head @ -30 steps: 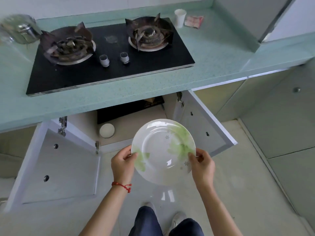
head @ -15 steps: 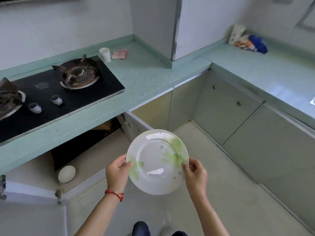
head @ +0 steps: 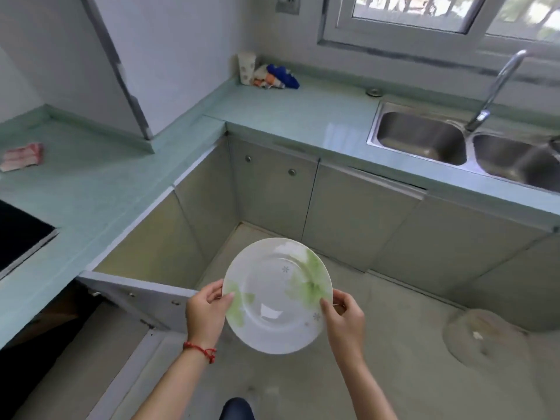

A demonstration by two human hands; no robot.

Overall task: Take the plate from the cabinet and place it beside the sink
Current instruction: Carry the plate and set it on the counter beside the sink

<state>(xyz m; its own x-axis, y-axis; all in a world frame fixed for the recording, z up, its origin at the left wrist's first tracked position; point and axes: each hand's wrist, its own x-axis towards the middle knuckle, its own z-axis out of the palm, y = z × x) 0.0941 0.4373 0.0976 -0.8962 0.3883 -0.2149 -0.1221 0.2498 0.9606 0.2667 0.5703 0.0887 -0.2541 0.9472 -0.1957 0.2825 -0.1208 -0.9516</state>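
A white plate with green leaf prints is held in front of me over the floor, roughly level. My left hand pinches its left rim, a red string on the wrist. My right hand pinches its right rim. The steel double sink with a curved tap sits in the counter at the upper right, well beyond the plate. The open cabinet door juts out at the lower left, just left of my left hand.
The pale green countertop runs in an L from the left to the sink. A cup and blue packets stand in the back corner. A pink cloth lies at the left. The black hob edge shows far left.
The view has swung right from the hob and open cabinet toward the sink counter. Both hands keep their hold on the plate, which stays in front of me.
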